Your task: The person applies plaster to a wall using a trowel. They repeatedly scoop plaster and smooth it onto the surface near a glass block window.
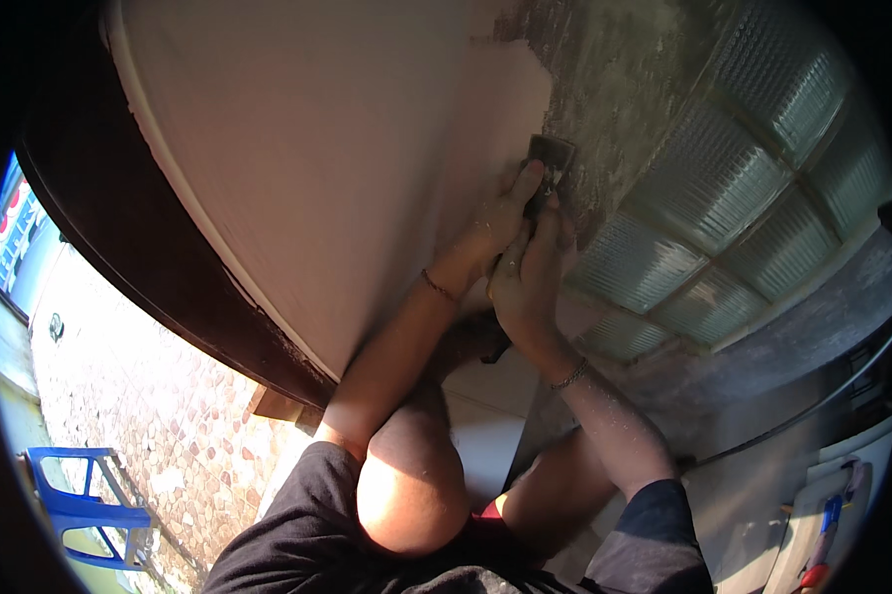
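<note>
A dark, wide-bladed putty knife point(555, 151) is up against the wall, where smooth pinkish plaster point(500, 109) meets a rough grey patch point(624, 79). My left hand point(507, 220) is closed around the tool, one finger pressed along the base of its blade. Just below, my right hand point(527, 272) closes in against the left one, its fingers bent around the handle end, which is mostly hidden. Pale specks of plaster dot both hands. Each wrist wears a thin bracelet.
Ribbed glass blocks point(708, 183) fill the wall to the right. A dark brown frame point(169, 287) borders the plaster on the left. A blue plastic stool point(90, 510) stands on sunlit stone paving point(188, 436). Beside my right arm runs a thin dark cable point(792, 416).
</note>
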